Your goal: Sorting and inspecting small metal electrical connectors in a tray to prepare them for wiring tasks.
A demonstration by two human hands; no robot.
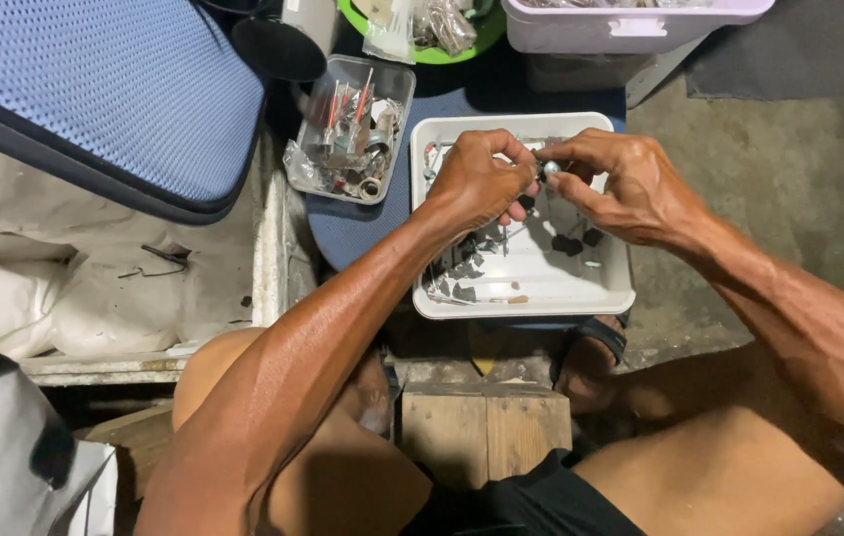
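Concrete floor (799,149) below, white tray (621,288) of small parts, small metal part (550,170) pinched between left hand (477,184) and right hand (631,189) fingers.

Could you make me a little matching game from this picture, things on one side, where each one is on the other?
Things:
1. white tray
2. clear tub
3. blue cushion
4. small silver part

Places:
A. top left corner
B. pinched between left hand and right hand
C. under both hands
D. left of the white tray, full of metal bits

Pairs: 1-C, 2-D, 3-A, 4-B
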